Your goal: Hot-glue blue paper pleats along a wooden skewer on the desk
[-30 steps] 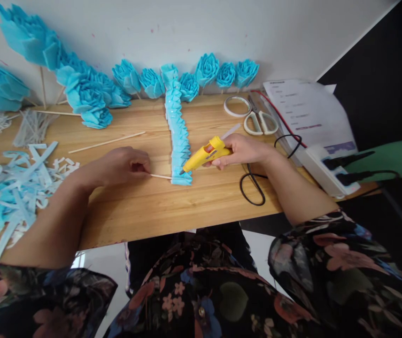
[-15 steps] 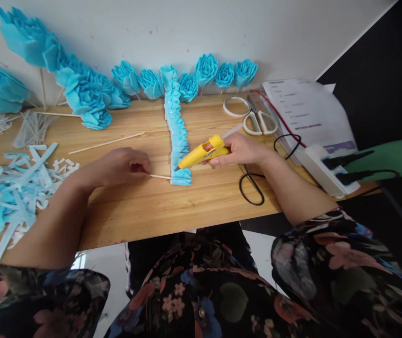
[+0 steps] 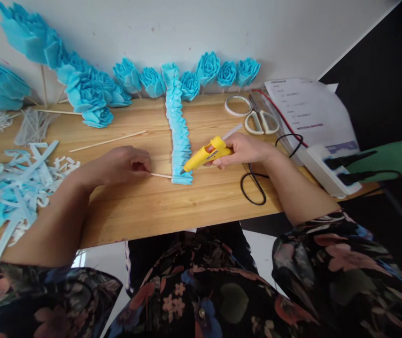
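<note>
A long pleated strip of light blue crepe paper lies across the wooden table, its far end leaning up at the wall. My left hand pinches a thin wooden stick, whose other end meets the near end of the strip. In my right hand is a yellow hot glue gun, a clear glue stick poking from its back. The gun's dark nozzle is at the strip's near end, a little above the stick; whether it touches the paper I cannot tell.
Several blue paper flowers on sticks line the wall. Paper scraps pile at the left, near a loose stick. Scissors, a tape roll, papers and a power strip with a black cord lie right.
The glue gun's nozzle has moved slightly right along the near end of the strip. My left hand stays on the stick. The whole view has shifted a little.
</note>
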Demonstrator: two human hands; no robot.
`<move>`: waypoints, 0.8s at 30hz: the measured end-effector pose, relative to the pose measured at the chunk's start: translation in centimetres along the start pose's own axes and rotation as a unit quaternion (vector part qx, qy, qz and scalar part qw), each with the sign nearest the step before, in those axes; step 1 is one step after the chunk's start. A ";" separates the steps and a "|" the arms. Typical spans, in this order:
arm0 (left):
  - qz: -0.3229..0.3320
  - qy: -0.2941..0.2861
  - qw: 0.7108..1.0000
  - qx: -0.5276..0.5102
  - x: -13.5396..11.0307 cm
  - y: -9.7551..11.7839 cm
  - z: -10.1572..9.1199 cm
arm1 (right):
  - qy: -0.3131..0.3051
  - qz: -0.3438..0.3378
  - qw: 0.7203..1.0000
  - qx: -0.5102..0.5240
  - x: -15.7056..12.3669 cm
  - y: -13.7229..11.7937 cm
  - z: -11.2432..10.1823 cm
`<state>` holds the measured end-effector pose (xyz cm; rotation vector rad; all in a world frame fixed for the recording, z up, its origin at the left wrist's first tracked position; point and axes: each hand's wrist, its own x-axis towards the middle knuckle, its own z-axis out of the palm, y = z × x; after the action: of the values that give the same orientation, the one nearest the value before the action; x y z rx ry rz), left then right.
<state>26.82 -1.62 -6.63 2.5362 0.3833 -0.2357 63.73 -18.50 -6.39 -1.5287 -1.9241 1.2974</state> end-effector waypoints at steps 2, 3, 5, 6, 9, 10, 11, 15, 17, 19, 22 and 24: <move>0.003 0.002 1.000 -0.002 0.0 0.0 0.0 | 0.000 -0.002 1.000 0.000 0.0 0.1 0.0; 0.003 0.003 1.000 0.000 0.0 0.0 0.0 | 0.001 -0.003 1.000 0.002 0.0 0.1 0.0; 0.005 0.002 1.000 0.002 0.0 -0.1 -0.1 | 0.005 -0.007 1.000 0.006 0.0 0.1 0.0; 0.005 0.001 1.000 0.002 0.0 0.0 -0.1 | 0.007 -0.010 1.000 0.005 0.1 0.1 0.0; 0.004 0.002 1.000 -0.004 0.0 0.0 -0.1 | 0.007 -0.016 1.000 -0.009 0.2 0.0 0.1; 0.003 0.003 1.000 -0.005 0.0 0.0 -0.1 | 0.008 -0.016 1.000 -0.016 0.3 -0.1 0.2; 0.002 0.004 1.000 -0.006 -0.1 0.0 -0.1 | 0.009 -0.013 1.000 -0.023 0.3 -0.2 0.2; 0.004 0.003 1.000 -0.008 -0.1 0.0 -0.1 | 0.007 -0.009 1.000 -0.017 0.4 -0.2 0.4; 0.005 0.003 1.000 -0.010 -0.1 0.1 -0.1 | 0.004 -0.018 1.000 -0.001 0.4 0.0 0.4; 0.004 0.003 1.000 -0.012 -0.1 0.2 -0.2 | 0.006 -0.027 1.000 0.009 0.4 0.1 0.5; 0.001 0.001 1.000 -0.011 0.0 0.2 -0.1 | 0.006 -0.023 1.000 0.004 0.4 0.2 0.5; -0.004 0.001 1.000 -0.006 0.0 0.2 -0.1 | 0.004 -0.017 1.000 -0.007 0.4 0.1 0.4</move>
<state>26.86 -1.72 -6.41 2.5235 0.3940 -0.2320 63.31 -18.36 -6.75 -1.5005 -1.9501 1.2638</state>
